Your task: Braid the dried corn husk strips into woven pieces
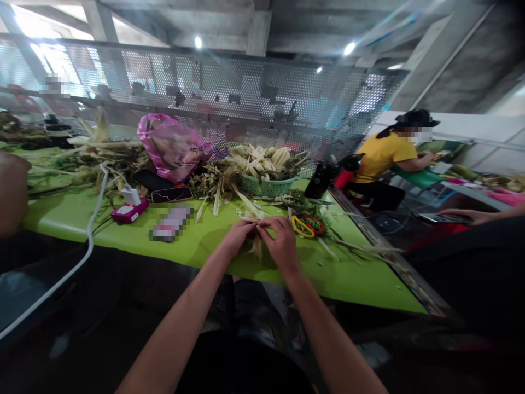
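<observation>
Low over the green table, my left hand (pixel 238 236) and my right hand (pixel 282 238) meet with fingertips pinched together. Between them is a pale, leafy plant stalk (pixel 257 249), its dry-looking end hanging below the fingers. What exactly each fingertip grips is partly hidden. Just right of my right hand lie scissors with yellow and red handles (pixel 302 226), resting among green trimmings (pixel 314 208). Beyond my hands stands a green plastic basket (pixel 266 187) heaped with pale cut stalk pieces (pixel 262 160). Loose stalks and leaves (pixel 217 186) lie beside it.
A pink plastic bag (pixel 170 148), phones (pixel 171 195), a magenta power adapter (pixel 129 211) and a white cable (pixel 95 230) occupy the table's left. A dark device (pixel 319 179) stands right of the basket. People sit at both sides; one wears a yellow shirt (pixel 375 156).
</observation>
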`<state>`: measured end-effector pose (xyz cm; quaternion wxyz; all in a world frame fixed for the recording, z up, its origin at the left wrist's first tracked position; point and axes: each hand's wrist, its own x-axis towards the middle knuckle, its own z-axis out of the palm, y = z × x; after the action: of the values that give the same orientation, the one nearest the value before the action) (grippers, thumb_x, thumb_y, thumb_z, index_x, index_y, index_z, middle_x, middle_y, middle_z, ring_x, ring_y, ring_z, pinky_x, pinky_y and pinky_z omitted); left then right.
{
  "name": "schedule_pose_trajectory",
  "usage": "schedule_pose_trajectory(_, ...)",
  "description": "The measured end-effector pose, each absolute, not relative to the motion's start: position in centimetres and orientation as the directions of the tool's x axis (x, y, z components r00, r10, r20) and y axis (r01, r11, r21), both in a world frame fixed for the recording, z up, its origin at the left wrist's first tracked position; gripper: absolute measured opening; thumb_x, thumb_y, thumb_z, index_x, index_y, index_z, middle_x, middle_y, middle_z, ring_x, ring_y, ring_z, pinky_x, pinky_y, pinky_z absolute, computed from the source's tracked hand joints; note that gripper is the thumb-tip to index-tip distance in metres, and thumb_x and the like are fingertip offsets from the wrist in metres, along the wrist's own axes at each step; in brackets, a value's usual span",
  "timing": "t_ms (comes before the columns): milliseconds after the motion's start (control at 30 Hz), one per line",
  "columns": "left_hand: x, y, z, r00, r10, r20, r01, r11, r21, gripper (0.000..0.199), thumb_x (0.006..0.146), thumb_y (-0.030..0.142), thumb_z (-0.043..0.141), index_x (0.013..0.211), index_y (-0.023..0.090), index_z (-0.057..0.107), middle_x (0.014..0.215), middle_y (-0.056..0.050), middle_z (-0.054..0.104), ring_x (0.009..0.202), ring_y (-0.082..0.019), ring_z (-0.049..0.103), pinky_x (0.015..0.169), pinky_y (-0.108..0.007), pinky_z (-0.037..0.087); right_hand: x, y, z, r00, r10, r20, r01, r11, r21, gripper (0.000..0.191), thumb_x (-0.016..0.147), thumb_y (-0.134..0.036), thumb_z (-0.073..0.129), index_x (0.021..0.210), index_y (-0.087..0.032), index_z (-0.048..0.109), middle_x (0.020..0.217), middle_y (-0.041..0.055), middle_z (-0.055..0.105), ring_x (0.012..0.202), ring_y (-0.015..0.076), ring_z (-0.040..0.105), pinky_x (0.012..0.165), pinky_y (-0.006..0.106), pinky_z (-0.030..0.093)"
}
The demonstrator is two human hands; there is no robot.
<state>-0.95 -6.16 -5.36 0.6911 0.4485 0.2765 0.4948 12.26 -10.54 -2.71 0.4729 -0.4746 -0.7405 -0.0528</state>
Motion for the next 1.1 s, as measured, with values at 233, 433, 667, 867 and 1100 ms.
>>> schedule_pose_trajectory(233, -1.2, -7.0, -4.3, 0.364, 0.921, 0.137, -0.418, 0.03, 0.908, 0.029, 0.058, 0.028, 0.078, 0.081, 0.013, 0.067, 0.073, -0.001, 0.063, 0.066, -0.01, 0.054, 0.067, -0.024, 0.041, 12.7, -10.0, -3.1, 0.071, 0.672, 0.738, 0.631, 0.542, -0.554, 0.01, 0.084, -0.03, 0.058, 0.079, -0.021, 0.06, 0.081, 0.0029, 0.061, 0.084, 0.0203, 0.056, 0.08, 0.036, 0.044)
schedule_pose_trajectory(433, -0.9, -7.0, -4.2, 0.396, 0.894, 0.208, -0.386, -0.044, 0.922, 0.024, 0.058, 0.023, 0.074, 0.079, 0.014, 0.064, 0.072, 0.0, 0.06, 0.066, -0.01, 0.053, 0.065, -0.024, 0.041, 13.1, -9.4, -3.9, 0.193, 0.75, 0.633, 0.472, 0.495, -0.73, 0.016, 0.082, -0.035, 0.06, 0.078, -0.02, 0.057, 0.076, 0.0008, 0.056, 0.075, 0.0175, 0.053, 0.073, 0.033, 0.044)
schedule_pose_trajectory(667, -1.0, -7.0, -4.0, 0.442, 0.868, 0.226, -0.336, -0.073, 0.939, 0.021, 0.059, 0.016, 0.066, 0.08, 0.015, 0.063, 0.075, -0.001, 0.059, 0.071, -0.012, 0.054, 0.07, -0.026, 0.042, 13.2, -9.3, -4.0, 0.229, 0.788, 0.572, 0.375, 0.471, -0.799, 0.019, 0.079, -0.037, 0.063, 0.076, -0.02, 0.057, 0.074, -0.0002, 0.055, 0.072, 0.0156, 0.052, 0.071, 0.031, 0.043)
schedule_pose_trajectory(867, -1.0, -7.0, -4.3, 0.427, 0.882, 0.199, -0.337, -0.049, 0.94, 0.024, 0.063, 0.021, 0.068, 0.085, 0.014, 0.065, 0.077, -0.001, 0.062, 0.073, -0.012, 0.054, 0.074, -0.026, 0.041, 13.4, -9.1, -3.9, 0.171, 0.896, 0.411, 0.181, 0.382, -0.907, 0.027, 0.073, -0.041, 0.068, 0.089, -0.02, 0.062, 0.081, 0.0023, 0.063, 0.072, 0.0165, 0.056, 0.069, 0.031, 0.045)
schedule_pose_trajectory(1100, -0.7, -7.1, -4.9, 0.449, 0.879, 0.159, -0.268, -0.037, 0.963, 0.029, 0.062, 0.027, 0.073, 0.085, 0.014, 0.061, 0.075, 0.0, 0.06, 0.066, -0.011, 0.051, 0.065, -0.025, 0.039, 13.7, -8.7, -4.1, 0.287, 0.852, 0.438, 0.134, 0.417, -0.899, 0.023, 0.073, -0.04, 0.067, 0.076, -0.019, 0.06, 0.07, -0.002, 0.056, 0.065, 0.0124, 0.051, 0.065, 0.027, 0.043)
